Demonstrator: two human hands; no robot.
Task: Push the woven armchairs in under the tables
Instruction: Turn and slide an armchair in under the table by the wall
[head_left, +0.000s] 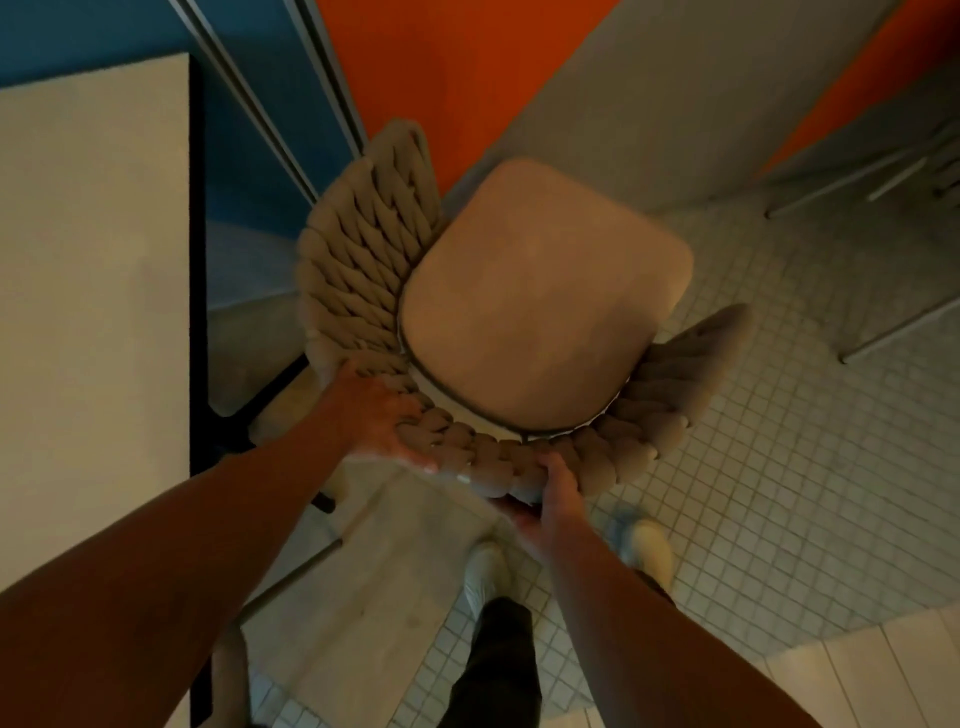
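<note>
No brand, label or writing shows anywhere here, so straight to the action: the woven armchair (498, 317) sits right below the camera, seen from above, its tan seat cushion (540, 306) ringed by a thick braided backrest that curves round the near side and up both arms. Both hands are on that backrest rim at its nearest point. The left hand (382, 415) lies over the top of the weave on the left of the curve, fingers curled down across the braid and the thumb along the outer edge, a closed grip on the rim. The right hand (553, 493) clamps the rim just to the right of it, thumb on top and fingers wrapped underneath, also closed on the weave. The two hands sit near each other, not touching. The chair is angled, its open front pointing up and right toward a grey surface (675, 104) whose near edge lies just past the cushion, with the chair's front at that edge. A pale surface (93, 260) with a dark rim runs along the left, beside the chair's left arm. Below, white shoes stand on the small-tiled floor (779, 467).
</note>
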